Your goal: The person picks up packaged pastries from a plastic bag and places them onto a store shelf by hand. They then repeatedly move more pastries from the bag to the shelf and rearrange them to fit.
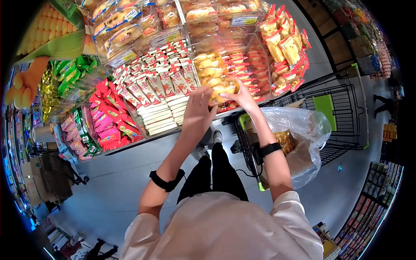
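Spanning wrapped buns (pixel 219 84), the right hand (pixel 242 96) was curved; the left hand (pixel 198 111) lay outstretched alongside; right grip undetermined.

Both arms reach forward, bare below short pale sleeves. The left forearm (pixel 177 158) angles up and rightward, ending in the left hand (pixel 198 107), back upward, fingers extended, thumb apart. The right forearm (pixel 265 130) slants up and leftward; its hand (pixel 237 96) has bent fingers turned toward the left hand. The two hands are close together.
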{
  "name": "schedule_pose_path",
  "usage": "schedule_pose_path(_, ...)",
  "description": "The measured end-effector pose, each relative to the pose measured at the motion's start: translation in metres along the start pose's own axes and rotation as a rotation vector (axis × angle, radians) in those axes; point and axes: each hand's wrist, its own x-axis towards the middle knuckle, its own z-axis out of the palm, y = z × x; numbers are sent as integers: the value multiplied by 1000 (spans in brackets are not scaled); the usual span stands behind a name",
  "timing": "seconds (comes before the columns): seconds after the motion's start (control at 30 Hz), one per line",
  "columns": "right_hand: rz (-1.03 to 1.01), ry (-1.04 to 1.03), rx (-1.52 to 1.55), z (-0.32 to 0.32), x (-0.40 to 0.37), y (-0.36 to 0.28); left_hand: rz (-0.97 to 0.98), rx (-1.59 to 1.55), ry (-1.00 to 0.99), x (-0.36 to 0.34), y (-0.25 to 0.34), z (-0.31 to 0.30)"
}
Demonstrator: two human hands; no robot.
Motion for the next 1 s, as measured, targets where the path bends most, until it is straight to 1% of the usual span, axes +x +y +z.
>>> schedule_pose_path(0.07,-113,24,-409,-5,10,21,30,178,-78,5,-7,15)
schedule_pose_path(0.1,-143,66,-713,-4,4,13,35,269,-108,7,-8,22)
schedule_pose_path(0.13,-91,103,-861,-3,-2,15,37,358,-137,8,-9,28)
schedule_pose_path(0.2,-47,188,-973,-5,-12,16,38,517,-184,10,-11,38)
schedule_pose_path(0.27,-43,139,-942,-2,-14,18,30,657,-222,11,-11,44)
schedule_pose_path(0.3,-40,112,-928,1,-14,20,3,674,-289,10,-14,49)
schedule_pose_path(0.33,-36,85,-913,2,-13,23,-6,723,-312,8,-15,54)
schedule_pose_path(0.37,-77,96,-960,1,-13,28,-14,772,-334,7,-16,59)
schedule_pose_path(0.47,26,45,-1220,7,-8,31,-45,923,-392,12,-9,65)
schedule_pose_path(0.5,5,68,-1200,11,-7,30,-57,974,-413,13,-6,66)
schedule_pose_path(0.6,54,7,-1075,3,-12,22,-95,903,-435,13,-6,66)
schedule_pose_path(0.63,61,68,-926,2,-18,8,-93,938,-443,13,-6,65)
schedule_pose_path(0.73,64,66,-790,-10,-15,21,-65,941,-456,16,10,48)
schedule_pose_path(0.77,20,124,-839,-4,-20,20,-102,779,-372,17,18,39)
schedule_pose_path(0.8,-7,135,-847,-1,-20,28,-116,721,-318,19,27,30)
schedule_pose_path(0.87,20,120,-881,-4,-19,26,-128,572,-210,19,39,11)
schedule_pose_path(0.9,-14,130,-880,-8,-22,16,-136,463,-115,16,43,7)
schedule_pose_path(0.93,-42,143,-877,-12,-28,4,-145,371,-87,10,45,7)
schedule_pose_path(0.97,-118,227,-895,-16,-35,-4,-154,276,-64,3,47,7)
schedule_pose_path(1.0,-259,325,-882,-21,-44,-13,-161,173,-42,-3,48,12)
